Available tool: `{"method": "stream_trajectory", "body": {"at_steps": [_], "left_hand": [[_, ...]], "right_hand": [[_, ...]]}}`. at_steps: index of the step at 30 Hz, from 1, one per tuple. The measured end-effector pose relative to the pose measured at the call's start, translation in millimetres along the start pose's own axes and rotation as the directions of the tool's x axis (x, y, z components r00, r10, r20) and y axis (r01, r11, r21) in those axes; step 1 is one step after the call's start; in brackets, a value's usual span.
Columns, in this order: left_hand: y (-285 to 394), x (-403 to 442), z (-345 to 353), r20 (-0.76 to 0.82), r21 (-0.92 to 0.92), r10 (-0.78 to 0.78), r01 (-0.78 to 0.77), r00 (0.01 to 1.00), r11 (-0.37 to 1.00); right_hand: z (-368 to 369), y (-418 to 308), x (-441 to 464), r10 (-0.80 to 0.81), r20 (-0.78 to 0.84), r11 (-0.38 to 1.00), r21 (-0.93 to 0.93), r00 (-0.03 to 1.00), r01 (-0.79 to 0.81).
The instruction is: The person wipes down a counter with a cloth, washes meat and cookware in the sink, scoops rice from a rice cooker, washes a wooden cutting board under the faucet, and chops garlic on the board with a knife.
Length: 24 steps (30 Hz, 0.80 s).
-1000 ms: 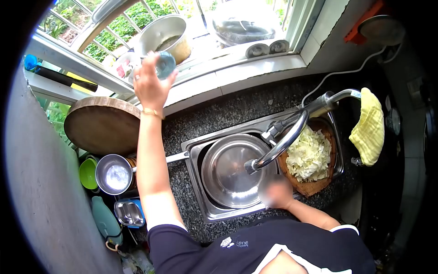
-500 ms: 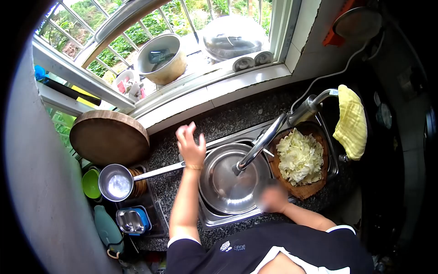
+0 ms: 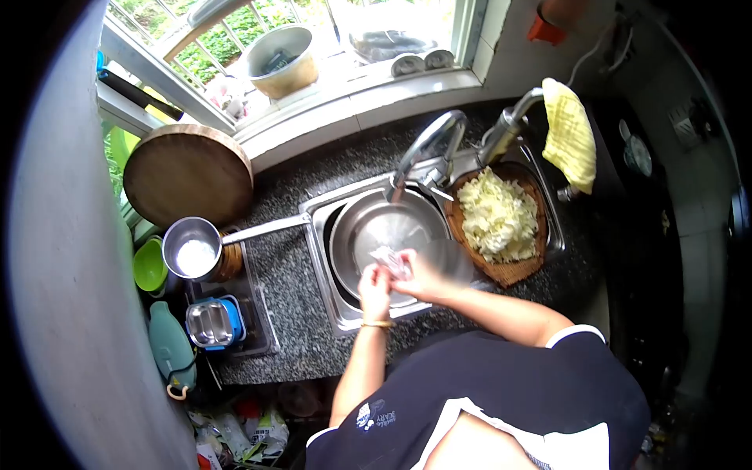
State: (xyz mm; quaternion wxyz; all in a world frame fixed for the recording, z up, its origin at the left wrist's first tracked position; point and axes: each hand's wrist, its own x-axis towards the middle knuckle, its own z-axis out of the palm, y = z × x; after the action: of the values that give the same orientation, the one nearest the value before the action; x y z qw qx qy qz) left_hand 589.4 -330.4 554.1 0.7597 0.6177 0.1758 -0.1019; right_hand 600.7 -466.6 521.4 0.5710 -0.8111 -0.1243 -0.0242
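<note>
Both my hands meet over the near part of a round metal basin [image 3: 351, 235] in the sink. My left hand [image 3: 374, 288] is closed, its fingertips against a small crumpled whitish, see-through thing [image 3: 389, 260]. Fingers of my right hand [image 3: 419, 280] also close on this thing from the right. Blur hides what it is. The faucet [image 3: 401, 172] arches over the basin's far side. To the right, shredded cabbage [image 3: 501, 215] lies heaped in a brown woven basket [image 3: 513, 272] in the other side of the sink.
Left of the sink, a long-handled saucepan [image 3: 192, 249] rests on the counter. Behind it leans a thick round wooden board [image 3: 188, 176]. A blue-rimmed metal box [image 3: 213, 323] is nearer. A yellow cloth [image 3: 568, 137] hangs over a second tap at the right.
My left hand has come from beside the sink to over the basin, its fingers now closed. My right hand has left the basin's right rim and joined it. The camera view has shifted.
</note>
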Motion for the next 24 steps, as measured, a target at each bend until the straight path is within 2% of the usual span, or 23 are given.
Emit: {"method": "stream_trajectory", "body": {"at_steps": [1,2,4,6,7,8,10,12,13,14,16,17,18,19,20,21,22,23,24], "left_hand": [[14.4,-3.0,-1.1,0.011,-0.111,-0.005,0.006,1.000,0.994],[28.6,-7.1,-3.8,0.017,-0.219,-0.006,0.010,1.000,0.976],[38.7,-8.5,-16.6,0.000,-0.176,0.039,-0.039,0.999,0.984],[39.9,-11.8,-37.2,0.008,-0.151,0.109,-0.107,0.994,0.983],[48.5,-18.5,-42.6,-0.011,-0.076,0.114,-0.114,0.993,0.991],[56.1,-25.5,-45.8,-0.030,-0.002,0.119,-0.119,0.992,0.993],[49.0,-34.9,-53.5,0.007,0.029,0.161,-0.161,0.987,0.987],[43.0,-39.9,-59.6,-0.048,-0.041,0.214,-0.216,0.976,0.975],[51.1,-47.2,-57.7,-0.085,-0.230,0.175,-0.190,0.981,0.955],[58.6,-52.0,-55.1,-0.119,-0.356,0.203,-0.233,0.972,0.905],[79.8,-65.9,-44.9,-0.053,-0.453,0.310,-0.300,0.949,0.840],[84.1,-69.3,-42.6,0.028,-0.524,0.350,-0.284,0.936,0.803],[90.9,-72.8,-37.7,0.057,-0.454,0.336,-0.275,0.940,0.848],[96.8,-75.3,-32.5,0.062,-0.273,0.333,-0.305,0.941,0.912],[115.7,-82.2,-26.5,0.142,-0.040,0.358,-0.356,0.923,0.934],[132.2,-87.8,-21.0,0.233,0.170,0.360,-0.402,0.904,0.900],[136.7,-88.0,-15.3,0.230,0.410,0.299,-0.371,0.926,0.833],[125.6,-81.9,-10.4,0.255,0.522,0.555,-0.596,0.792,0.610],[127.4,-82.5,-9.3,0.285,0.602,0.551,-0.594,0.784,0.533]], "right_hand": [[-28.6,-52.4,16.3,0.442,0.346,0.845,0.150,0.828,-0.514],[-33.5,-61.4,18.9,0.386,0.433,0.754,0.361,0.815,-0.549],[-36.0,-49.8,23.5,0.356,0.385,0.708,0.483,0.852,-0.514],[-48.5,-63.1,28.6,0.453,0.297,0.585,0.613,0.841,-0.532],[-52.0,-62.7,32.7,0.471,0.180,0.617,0.633,0.864,-0.468],[-61.4,-64.7,33.2,0.502,0.203,0.508,0.717,0.841,-0.477],[-60.2,-67.5,30.9,0.472,0.148,0.566,0.705,0.869,-0.427],[-52.3,-73.4,27.1,0.481,0.146,0.556,0.712,0.865,-0.430],[-49.1,-76.6,25.9,0.490,0.138,0.541,0.726,0.861,-0.424],[-48.7,-76.4,24.3,0.488,0.142,0.544,0.722,0.861,-0.427],[-50.7,-67.8,20.4,0.451,0.251,0.695,0.502,0.856,-0.514],[-47.2,-58.9,21.8,0.433,0.180,0.813,0.344,0.883,-0.469],[-47.4,-51.5,21.8,0.370,0.063,0.914,0.155,0.927,-0.376],[-56.6,-54.5,24.7,0.262,0.059,0.963,0.048,0.963,-0.265],[-60.5,-59.9,24.9,0.188,0.096,0.982,0.012,0.977,-0.190],[-66.7,-101.2,27.4,0.118,0.206,0.987,0.082,0.971,-0.137],[-61.9,-123.1,26.9,-0.039,0.313,0.963,0.266,0.949,-0.048],[-51.4,-138.8,22.6,-0.098,0.355,0.959,0.283,0.930,-0.007],[-41.8,-147.8,20.4,-0.162,0.385,0.953,0.301,0.909,0.042]]}}
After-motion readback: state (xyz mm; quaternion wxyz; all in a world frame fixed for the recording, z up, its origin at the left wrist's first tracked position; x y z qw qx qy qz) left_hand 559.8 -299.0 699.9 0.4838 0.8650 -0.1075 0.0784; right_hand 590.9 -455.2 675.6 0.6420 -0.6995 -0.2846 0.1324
